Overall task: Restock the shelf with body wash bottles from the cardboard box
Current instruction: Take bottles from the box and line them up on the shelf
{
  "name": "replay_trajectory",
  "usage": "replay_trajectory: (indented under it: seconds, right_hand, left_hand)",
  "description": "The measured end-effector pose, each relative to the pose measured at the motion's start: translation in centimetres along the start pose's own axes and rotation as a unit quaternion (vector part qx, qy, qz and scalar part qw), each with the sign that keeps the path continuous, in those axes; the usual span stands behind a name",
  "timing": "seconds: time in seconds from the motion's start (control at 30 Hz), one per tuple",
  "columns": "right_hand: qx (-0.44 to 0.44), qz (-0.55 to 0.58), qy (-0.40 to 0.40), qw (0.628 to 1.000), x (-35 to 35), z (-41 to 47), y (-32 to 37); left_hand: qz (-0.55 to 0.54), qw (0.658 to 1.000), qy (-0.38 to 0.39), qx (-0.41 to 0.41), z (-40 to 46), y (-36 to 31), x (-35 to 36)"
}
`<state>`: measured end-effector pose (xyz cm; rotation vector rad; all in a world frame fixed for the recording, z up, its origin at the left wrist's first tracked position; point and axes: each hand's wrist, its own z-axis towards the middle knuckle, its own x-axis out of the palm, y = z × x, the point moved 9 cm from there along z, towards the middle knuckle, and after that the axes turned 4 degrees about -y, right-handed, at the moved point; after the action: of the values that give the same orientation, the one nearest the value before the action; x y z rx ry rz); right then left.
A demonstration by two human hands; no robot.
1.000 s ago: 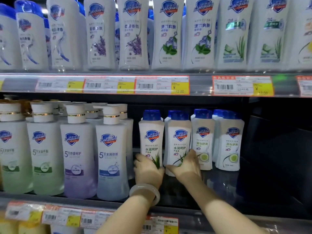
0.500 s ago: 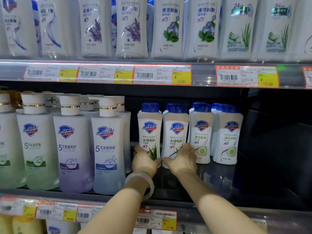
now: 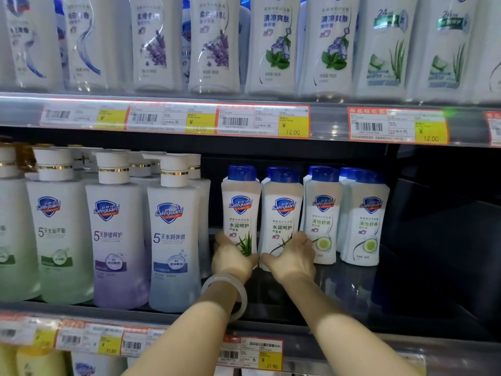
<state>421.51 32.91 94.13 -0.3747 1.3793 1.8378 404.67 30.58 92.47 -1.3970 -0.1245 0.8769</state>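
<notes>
My left hand (image 3: 232, 257) grips the base of one white, blue-capped aloe body wash bottle (image 3: 240, 210); my right hand (image 3: 291, 257) grips the matching bottle (image 3: 282, 213) beside it. Both bottles stand upright, touching, on the dark middle shelf (image 3: 352, 289), between the white pump bottles (image 3: 173, 232) and the cucumber-label bottles (image 3: 322, 215).

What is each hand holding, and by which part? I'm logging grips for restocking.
The left hand grips the left aloe bottle at its base; the right hand grips the right aloe bottle at its base.

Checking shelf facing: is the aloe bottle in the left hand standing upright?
Upright. The white blue-capped aloe bottle stands cap up, label forward, level with its neighbours; the left hand hides its base.
</notes>
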Motion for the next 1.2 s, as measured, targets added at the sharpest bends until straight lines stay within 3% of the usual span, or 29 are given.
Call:
replay_trajectory:
  seconds: [0.33, 0.53, 0.73, 0.9, 1.07, 1.2]
  right_hand:
    - [0.019, -0.031, 0.03, 0.999, -0.5, -0.7, -0.2]
    - [0.011, -0.032, 0.04, 0.999, -2.5, -2.0, -0.9]
    - [-0.107, -0.074, 0.041, 0.991, -4.8, -4.5, 0.4]
    - [-0.227, -0.123, 0.072, 0.963, -4.7, -8.0, 4.0]
    - [-0.318, -0.096, 0.111, 0.937, -2.9, -14.6, 7.8]
    - [-0.365, -0.144, 0.156, 0.907, -0.2, -19.4, 10.0]
  left_hand:
    - [0.062, 0.998, -0.023, -0.012, -1.7, -0.9, -0.9]
    - [0.119, 0.991, -0.022, 0.052, -3.9, -1.7, -1.5]
    - [0.177, 0.979, 0.013, 0.104, -7.0, -2.4, -2.0]
    - [0.143, 0.973, -0.028, 0.18, -10.6, -2.3, -5.2]
    - [0.231, 0.951, -0.046, 0.199, -13.1, -0.3, -9.2]
    - [0.363, 0.9, -0.026, 0.238, -14.3, 2.5, -12.6]
